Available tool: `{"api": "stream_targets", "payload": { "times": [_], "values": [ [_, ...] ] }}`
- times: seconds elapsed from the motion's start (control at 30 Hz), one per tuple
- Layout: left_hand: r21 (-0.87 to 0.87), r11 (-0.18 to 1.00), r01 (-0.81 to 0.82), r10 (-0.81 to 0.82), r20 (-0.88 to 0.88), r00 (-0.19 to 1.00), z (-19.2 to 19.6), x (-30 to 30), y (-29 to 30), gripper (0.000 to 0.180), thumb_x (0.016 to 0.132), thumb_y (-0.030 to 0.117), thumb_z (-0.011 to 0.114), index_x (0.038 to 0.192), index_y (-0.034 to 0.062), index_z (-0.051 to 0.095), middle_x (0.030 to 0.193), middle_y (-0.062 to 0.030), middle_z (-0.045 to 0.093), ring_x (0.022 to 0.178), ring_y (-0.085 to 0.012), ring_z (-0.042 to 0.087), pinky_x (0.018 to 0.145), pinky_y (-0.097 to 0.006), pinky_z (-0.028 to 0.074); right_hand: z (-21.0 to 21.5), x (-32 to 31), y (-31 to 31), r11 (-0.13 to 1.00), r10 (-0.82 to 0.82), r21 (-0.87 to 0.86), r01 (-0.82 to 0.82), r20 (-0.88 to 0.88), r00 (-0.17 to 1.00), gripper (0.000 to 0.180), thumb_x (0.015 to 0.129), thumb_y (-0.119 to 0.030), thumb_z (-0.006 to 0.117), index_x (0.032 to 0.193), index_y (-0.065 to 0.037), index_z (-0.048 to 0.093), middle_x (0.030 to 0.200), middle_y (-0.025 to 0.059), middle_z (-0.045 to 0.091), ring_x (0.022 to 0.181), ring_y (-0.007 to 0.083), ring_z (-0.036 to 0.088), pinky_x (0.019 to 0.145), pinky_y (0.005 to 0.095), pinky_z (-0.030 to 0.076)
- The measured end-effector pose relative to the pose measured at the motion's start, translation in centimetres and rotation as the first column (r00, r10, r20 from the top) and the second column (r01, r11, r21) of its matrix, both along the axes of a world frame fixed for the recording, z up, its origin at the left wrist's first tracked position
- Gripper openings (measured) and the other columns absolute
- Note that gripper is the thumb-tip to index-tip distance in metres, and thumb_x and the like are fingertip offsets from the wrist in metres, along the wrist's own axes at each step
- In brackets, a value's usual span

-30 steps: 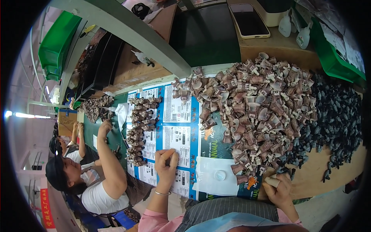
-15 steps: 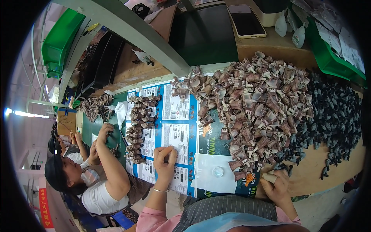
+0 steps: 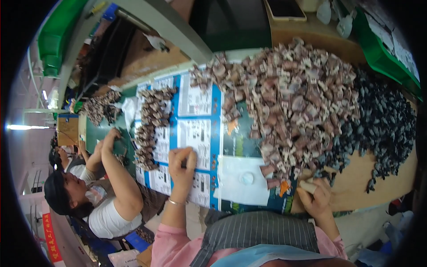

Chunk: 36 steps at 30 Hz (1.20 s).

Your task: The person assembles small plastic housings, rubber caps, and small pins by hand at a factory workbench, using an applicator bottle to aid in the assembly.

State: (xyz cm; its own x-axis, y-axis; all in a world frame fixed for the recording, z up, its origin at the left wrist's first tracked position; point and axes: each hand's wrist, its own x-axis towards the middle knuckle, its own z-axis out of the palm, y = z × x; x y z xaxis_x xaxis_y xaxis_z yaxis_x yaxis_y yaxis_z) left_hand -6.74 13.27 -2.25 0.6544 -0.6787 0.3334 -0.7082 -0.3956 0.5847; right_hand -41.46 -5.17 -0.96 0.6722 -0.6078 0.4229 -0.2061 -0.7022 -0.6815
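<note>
My left hand (image 3: 181, 167) is curled closed above the printed sheets (image 3: 198, 142), thumb and forefinger together; whatever it pinches, if anything, is hidden. At the table's near edge, my right hand (image 3: 316, 195) has bent fingers and a tan cover on one digit; its grip is hidden too. Just beyond it are dark grey small figure parts (image 3: 387, 129). A large heap of brown and cream plastic figure parts (image 3: 298, 98), some hollow like cups, lies ahead between my hands. A white sheet (image 3: 231, 189) with a small round clear piece (image 3: 247, 178) lies between them.
Rows of assembled brown figures (image 3: 151, 129) stand left of the printed sheets. A co-worker (image 3: 115, 196) works at the left over a green surface. A phone (image 3: 287, 10), white squeeze bottles (image 3: 344, 26) and a green bin (image 3: 387, 58) are at the back. A grey post (image 3: 178, 35) rises behind.
The whole view has shifted, so the table sits higher in the picture and looks blurred. Both my hands keep nearly the same pose. The co-worker's hands have moved slightly.
</note>
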Motion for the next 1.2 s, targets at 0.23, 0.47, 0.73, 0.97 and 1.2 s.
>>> {"api": "stream_targets", "payload": {
  "times": [0.23, 0.47, 0.73, 0.97, 1.2],
  "values": [
    [0.082, 0.994, 0.067, -0.047, -0.228, 0.973, 1.7, 2.3, -1.0, 0.013, 0.079, 0.006, 0.076, 0.09, 0.0047, 0.07, 0.08, -0.0048, 0.06, 0.065, -0.0115, 0.058, 0.059, -0.024, 0.047, 0.1, 0.9, -0.1, 0.998, -0.045, -0.039, 0.044, -0.037, 0.998, 0.025, 0.07, -0.006, 0.079, 0.092, -0.004, 0.066, 0.078, 0.0097, 0.063, 0.066, 0.0264, 0.06, 0.059, 0.0356, 0.042],
    [0.31, 0.937, 0.161, -0.06, -0.311, 0.948, 3.1, 3.7, -1.2, 0.017, 0.082, 0.014, 0.073, 0.094, 0.0022, 0.069, 0.073, -0.0077, 0.069, 0.064, -0.0126, 0.065, 0.058, -0.025, 0.051, -0.7, 0.9, 0.6, 0.993, -0.071, -0.091, 0.072, 0.007, 0.997, 0.023, 0.072, -0.005, 0.078, 0.091, -0.004, 0.065, 0.078, 0.0102, 0.063, 0.065, 0.0279, 0.059, 0.057, 0.0355, 0.041],
    [-0.078, 0.917, 0.39, -0.39, 0.018, 0.921, 2.4, 1.4, -9.1, 0.014, 0.085, 0.015, 0.07, 0.094, 0.0048, 0.071, 0.084, -0.0103, 0.067, 0.066, -0.0185, 0.061, 0.062, -0.029, 0.049, -0.9, 0.4, 1.2, 0.952, -0.131, -0.281, 0.123, -0.009, 0.991, 0.019, 0.075, -0.013, 0.077, 0.09, -0.01, 0.067, 0.083, 0.0062, 0.065, 0.07, 0.024, 0.06, 0.06, 0.0331, 0.043],
    [0.011, 0.908, 0.42, -0.42, 0.062, 0.906, 1.1, -0.8, -13.3, 0.021, 0.085, 0.016, 0.069, 0.104, 0.007, 0.066, 0.092, -0.0099, 0.06, 0.077, -0.022, 0.061, 0.068, -0.034, 0.05, 0.2, -0.9, 3.0, 0.951, 0.022, -0.308, -0.026, -0.016, 1.0, 0.022, 0.072, -0.011, 0.079, 0.09, -0.007, 0.068, 0.082, 0.0072, 0.062, 0.069, 0.0235, 0.06, 0.061, 0.0329, 0.044],
    [0.069, 0.883, 0.465, -0.464, -0.027, 0.885, 1.6, 1.3, -9.2, 0.031, 0.082, 0.007, 0.071, 0.111, 0.0034, 0.064, 0.1, -0.0132, 0.065, 0.091, -0.0259, 0.063, 0.082, -0.034, 0.05, 0.9, -4.5, 1.7, 0.907, -0.392, -0.176, 0.383, -0.018, 0.92, 0.029, 0.075, -0.011, 0.073, 0.104, -0.01, 0.067, 0.088, 0.0051, 0.06, 0.08, 0.0236, 0.061, 0.068, 0.0371, 0.045]
  ]
}}
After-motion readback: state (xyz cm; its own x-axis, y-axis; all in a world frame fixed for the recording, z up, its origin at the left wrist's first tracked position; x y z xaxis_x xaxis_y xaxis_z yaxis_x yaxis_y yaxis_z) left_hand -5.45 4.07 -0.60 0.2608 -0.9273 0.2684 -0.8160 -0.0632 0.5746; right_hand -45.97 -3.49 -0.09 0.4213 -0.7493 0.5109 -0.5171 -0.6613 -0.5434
